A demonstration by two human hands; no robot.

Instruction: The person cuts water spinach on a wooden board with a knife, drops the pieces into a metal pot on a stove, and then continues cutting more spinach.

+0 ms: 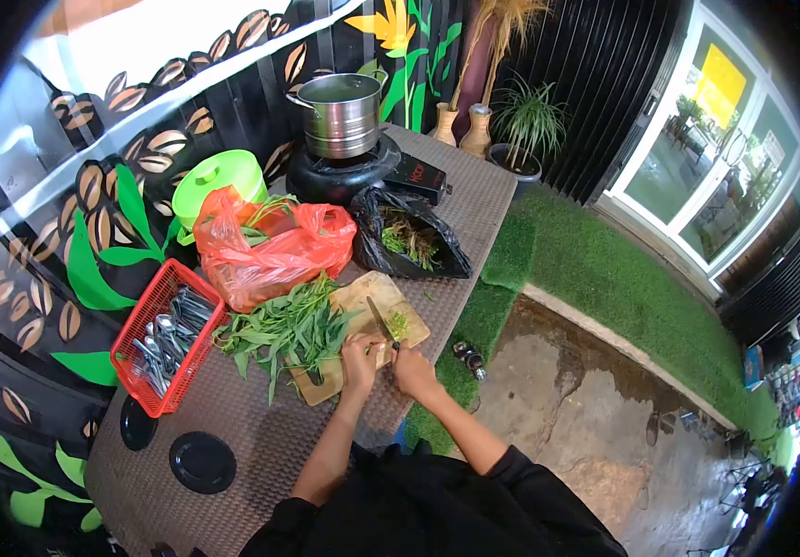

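Knife [380,319] at frame centre, handle mostly hidden in closed right hand [413,371], left hand [360,363] half-curled beside leafy greens [290,327], cannot tell what it holds

black wall [38,371] with bean mural [100,226], white-framed glass doors [717,148], green turf [627,269], bare concrete floor [558,408]

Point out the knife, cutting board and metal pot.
Knife [380,317]: head view, middle of the blade.
Cutting board [397,294]: head view, bare surface beside the blade.
Metal pot [341,128]: head view, outer side wall.
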